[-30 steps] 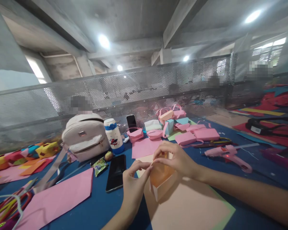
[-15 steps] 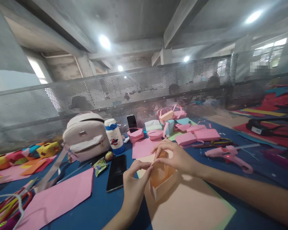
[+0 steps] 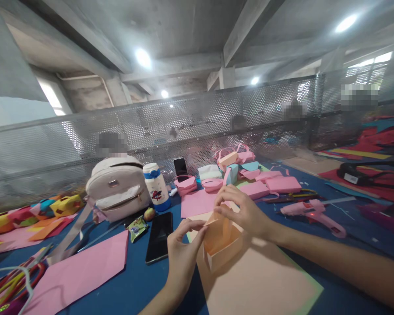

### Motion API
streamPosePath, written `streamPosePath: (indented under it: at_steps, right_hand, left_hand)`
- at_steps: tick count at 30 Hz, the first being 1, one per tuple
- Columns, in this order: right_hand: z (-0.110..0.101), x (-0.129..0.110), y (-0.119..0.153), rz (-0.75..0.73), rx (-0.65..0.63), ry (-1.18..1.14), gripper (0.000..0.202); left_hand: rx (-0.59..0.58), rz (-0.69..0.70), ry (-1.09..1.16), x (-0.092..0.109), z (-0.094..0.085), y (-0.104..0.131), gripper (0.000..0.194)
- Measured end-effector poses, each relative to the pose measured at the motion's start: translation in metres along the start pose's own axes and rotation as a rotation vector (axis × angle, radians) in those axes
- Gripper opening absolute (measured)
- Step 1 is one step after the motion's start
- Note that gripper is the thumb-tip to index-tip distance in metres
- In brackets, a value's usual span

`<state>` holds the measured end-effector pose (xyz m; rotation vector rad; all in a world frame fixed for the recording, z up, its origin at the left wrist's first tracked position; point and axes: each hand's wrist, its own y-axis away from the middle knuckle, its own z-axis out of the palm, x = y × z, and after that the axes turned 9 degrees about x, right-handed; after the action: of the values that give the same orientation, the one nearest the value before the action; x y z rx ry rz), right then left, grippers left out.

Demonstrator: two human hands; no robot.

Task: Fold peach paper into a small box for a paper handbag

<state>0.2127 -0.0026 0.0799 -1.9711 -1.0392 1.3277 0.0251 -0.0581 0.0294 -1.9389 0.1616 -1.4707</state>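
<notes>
A small peach paper box (image 3: 223,256), open at the top, stands on a large peach sheet (image 3: 262,280) in front of me. My left hand (image 3: 185,249) pinches the upper left edge of the box between thumb and forefinger. On the far side, my right hand (image 3: 244,212) has its thumb and fingers closed at the box's raised back edge. A paper strip (image 3: 227,229) runs down from the right fingers into the box. The fingers partly hide the back edge.
Left of the box lie a black phone (image 3: 159,238), a snack packet (image 3: 138,228) and a pink sheet (image 3: 85,271). Behind stand a bottle (image 3: 156,188) and a white backpack (image 3: 118,188). Pink paper bags (image 3: 284,184) and a pink glue gun (image 3: 315,212) lie to the right.
My right hand has shifted slightly right, away from my left fingertips, which it nearly met before. The box's back edge and the strip now show more. My left hand keeps its pinch.
</notes>
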Motion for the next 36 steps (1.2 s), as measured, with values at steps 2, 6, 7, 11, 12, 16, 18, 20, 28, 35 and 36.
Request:
streamPosePath:
  at_steps: [2,6,7,11,12,16,18,20,28,35,36]
  right_hand:
    - [-0.001,0.001,0.0,0.011,-0.023,0.033,0.038]
    - [-0.003,0.001,0.0,0.017,-0.089,0.07,0.046]
    - [-0.003,0.0,0.0,0.019,-0.1,0.069,0.048]
    - [-0.003,-0.005,0.001,0.012,-0.138,0.018,0.055]
    - [-0.002,-0.006,0.0,0.015,-0.141,0.003,0.055]
    - [-0.003,-0.008,0.0,0.036,-0.144,-0.099,0.051]
    - [-0.003,-0.009,0.0,0.046,-0.156,-0.171,0.047]
    - [-0.004,-0.01,-0.001,0.056,-0.164,-0.215,0.043]
    - [-0.002,-0.012,0.0,0.038,-0.172,-0.177,0.024]
    - [0.001,-0.008,0.003,-0.003,-0.148,-0.076,0.011]
    - [0.001,-0.008,0.003,-0.001,-0.147,-0.077,0.013]
  left_hand:
    - [0.007,-0.001,-0.003,0.0,0.0,-0.001,0.014]
    - [0.01,0.002,-0.005,-0.001,0.0,-0.002,0.013]
    - [0.01,0.002,-0.004,-0.001,-0.001,-0.003,0.012]
    - [0.015,0.0,-0.002,-0.002,-0.001,-0.002,0.009]
    - [0.016,0.0,-0.001,-0.002,-0.001,-0.002,0.009]
    - [0.014,0.012,0.003,-0.003,-0.002,-0.002,0.007]
    - [0.006,0.019,0.003,-0.004,-0.002,-0.002,0.009]
    - [-0.001,0.026,-0.001,-0.004,-0.002,-0.002,0.013]
    - [-0.007,0.041,-0.007,0.0,0.0,-0.002,0.016]
    - [-0.011,0.027,0.003,0.0,0.0,-0.001,0.013]
    - [-0.01,0.025,0.004,0.0,0.0,-0.001,0.012]
